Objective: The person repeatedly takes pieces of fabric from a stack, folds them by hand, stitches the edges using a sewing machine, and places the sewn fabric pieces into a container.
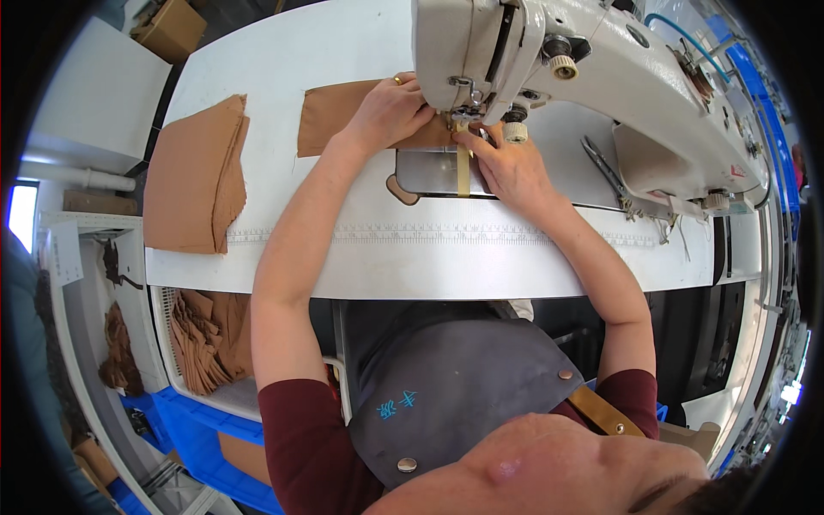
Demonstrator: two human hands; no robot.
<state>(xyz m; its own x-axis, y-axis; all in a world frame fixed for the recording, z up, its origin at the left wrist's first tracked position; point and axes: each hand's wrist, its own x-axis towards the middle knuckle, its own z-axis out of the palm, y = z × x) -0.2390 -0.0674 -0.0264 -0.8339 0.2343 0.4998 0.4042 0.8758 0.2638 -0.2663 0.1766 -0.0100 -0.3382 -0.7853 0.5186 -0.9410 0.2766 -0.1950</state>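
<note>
A piece of brown fabric (pixel 330 116) lies flat on the white table and runs right, under the needle area of a white sewing machine (pixel 468 51). My left hand (pixel 390 112) rests on this fabric with bent fingers, pressing its far part beside the presser foot. Close to the needle, my right hand (pixel 519 167) has its thumb and forefinger drawn together at the fabric's right end. What lies between those fingertips is partly hidden. A narrow yellowish strip (pixel 463 176) runs from the presser foot toward me over the metal plate (pixel 425 172).
Folded brown fabric pieces (pixel 193 176) are stacked on the left of the table. Scissors-like snips (pixel 603 163) lie under the machine arm, near thread scraps. A printed ruler scale (pixel 386 233) crosses the front. Below left, a white basket (pixel 172 343) holds more brown fabric above a blue crate (pixel 202 438).
</note>
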